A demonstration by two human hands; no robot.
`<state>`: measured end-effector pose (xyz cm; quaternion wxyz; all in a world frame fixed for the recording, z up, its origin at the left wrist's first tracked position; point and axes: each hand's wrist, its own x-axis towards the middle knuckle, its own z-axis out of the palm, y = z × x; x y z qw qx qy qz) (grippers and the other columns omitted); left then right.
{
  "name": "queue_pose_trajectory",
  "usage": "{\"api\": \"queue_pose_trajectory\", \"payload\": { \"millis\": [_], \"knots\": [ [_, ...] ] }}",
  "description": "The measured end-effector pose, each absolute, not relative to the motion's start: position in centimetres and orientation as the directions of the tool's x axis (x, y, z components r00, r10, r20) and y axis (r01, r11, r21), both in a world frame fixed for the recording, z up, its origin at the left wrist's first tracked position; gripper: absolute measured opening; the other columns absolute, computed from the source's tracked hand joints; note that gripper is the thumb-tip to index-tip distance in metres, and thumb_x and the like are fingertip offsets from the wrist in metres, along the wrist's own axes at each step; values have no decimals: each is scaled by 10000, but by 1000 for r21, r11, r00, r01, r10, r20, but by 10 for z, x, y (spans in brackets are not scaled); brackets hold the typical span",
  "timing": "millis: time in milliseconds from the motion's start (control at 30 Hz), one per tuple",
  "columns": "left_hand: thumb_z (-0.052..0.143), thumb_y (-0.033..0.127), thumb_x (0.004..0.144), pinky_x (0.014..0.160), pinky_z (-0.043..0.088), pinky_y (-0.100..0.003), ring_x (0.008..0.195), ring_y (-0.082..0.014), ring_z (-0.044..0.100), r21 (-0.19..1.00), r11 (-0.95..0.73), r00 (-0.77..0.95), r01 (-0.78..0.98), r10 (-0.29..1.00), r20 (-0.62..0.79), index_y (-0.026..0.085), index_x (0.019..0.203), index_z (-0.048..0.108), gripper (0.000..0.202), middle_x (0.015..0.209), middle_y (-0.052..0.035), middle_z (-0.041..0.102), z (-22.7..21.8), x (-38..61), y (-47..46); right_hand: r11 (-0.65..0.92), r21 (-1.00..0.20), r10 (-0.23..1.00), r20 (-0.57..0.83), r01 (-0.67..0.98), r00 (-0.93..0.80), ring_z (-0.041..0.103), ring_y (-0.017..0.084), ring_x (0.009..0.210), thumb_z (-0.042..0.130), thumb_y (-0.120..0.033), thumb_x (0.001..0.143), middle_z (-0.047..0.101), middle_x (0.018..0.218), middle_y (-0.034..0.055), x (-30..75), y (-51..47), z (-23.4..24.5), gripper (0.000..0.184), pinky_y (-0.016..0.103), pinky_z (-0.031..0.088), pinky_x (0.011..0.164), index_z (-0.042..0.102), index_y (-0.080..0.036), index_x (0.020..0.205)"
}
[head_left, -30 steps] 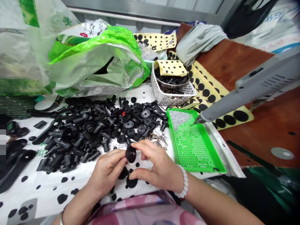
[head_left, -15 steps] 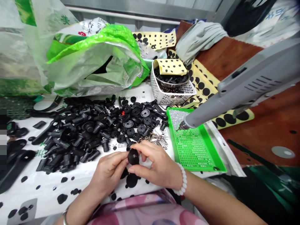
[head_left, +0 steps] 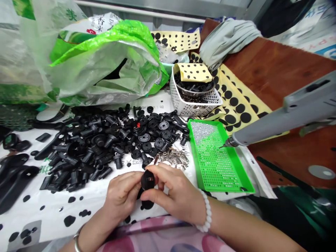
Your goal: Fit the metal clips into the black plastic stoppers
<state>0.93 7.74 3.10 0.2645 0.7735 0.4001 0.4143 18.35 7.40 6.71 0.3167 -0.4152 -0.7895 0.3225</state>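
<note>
Black round part [head_left: 147, 180] is held up between the two hands, nearer the body than the heap of black pieces [head_left: 98, 141]. From the left, the left hand [head_left: 123, 191] pinches its edge, thumb and fingertips drawn together; then the right hand [head_left: 181, 196] curls around it, forefinger above, thumb below, spread about the part's width.

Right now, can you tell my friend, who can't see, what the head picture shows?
The left hand and right hand hold a small, rounded, shiny black part. Beyond lies a heap of black plastic parts, left of a rectangular green tray holding tiny silvery pieces.
</note>
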Motion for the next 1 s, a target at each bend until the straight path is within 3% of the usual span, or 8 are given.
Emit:
{"api": "queue_pose_trajectory", "payload": {
  "millis": [233,367,433,533,700,800,867,1000],
  "knots": [
    [548,114,795,560,463,-192,589,-134,631,804,-448,285,391,889,357,258,872,693,218,685,13,694,27,7,78,531,-645,842,330,549,-426,541,175,650,366,-540,903,590,749,70,175,74,58,487,294,457,588,564,-110,1020],
    [522,119,815,575,459,-195,609,-132,620,824,-417,295,385,901,318,241,858,691,213,702,4,684,26,5,82,531,-655,843,341,537,-417,558,177,662,513,-557,825,609,807,81,181,77,62,536,285,466,561,539,-104,1108],
    [502,127,833,596,461,-201,634,-134,620,847,-403,303,346,903,306,224,868,686,211,717,-8,680,27,6,81,536,-690,840,377,485,-391,568,173,709,569,-446,839,600,849,82,185,77,65,426,285,481,607,536,-115,1107],
    [468,135,854,581,449,-203,609,-124,590,875,-397,345,276,891,296,187,853,667,206,681,-17,644,26,11,78,564,-725,820,432,396,-376,575,161,818,531,-183,880,574,889,71,189,77,65,107,272,488,706,568,-155,977],
    [424,129,875,523,405,-200,535,-100,502,855,-405,399,324,878,265,156,757,623,233,582,8,538,27,17,75,592,-712,792,426,379,-437,571,169,935,524,-82,849,569,996,89,188,76,61,144,267,488,792,563,-162,962],
    [413,107,881,635,464,-222,687,-124,577,776,-481,448,408,846,289,162,892,627,222,765,-35,637,32,13,76,617,-691,772,439,376,-460,577,167,932,525,-69,843,586,987,89,188,77,59,162,265,491,796,557,-158,975],
    [456,121,872,783,475,-297,881,-176,590,637,-546,416,544,835,360,165,1014,609,213,973,-82,650,37,3,77,616,-689,777,450,382,-440,574,171,935,536,-65,836,588,986,91,190,78,59,168,279,490,801,557,-158,975],
    [572,163,813,905,406,-459,1000,-260,541,344,-419,206,840,833,513,153,938,629,138,1041,-125,603,35,-33,79,581,-708,811,463,401,-357,568,184,949,543,-68,831,586,993,95,199,81,55,170,306,486,798,563,-163,971]
  ]
}}
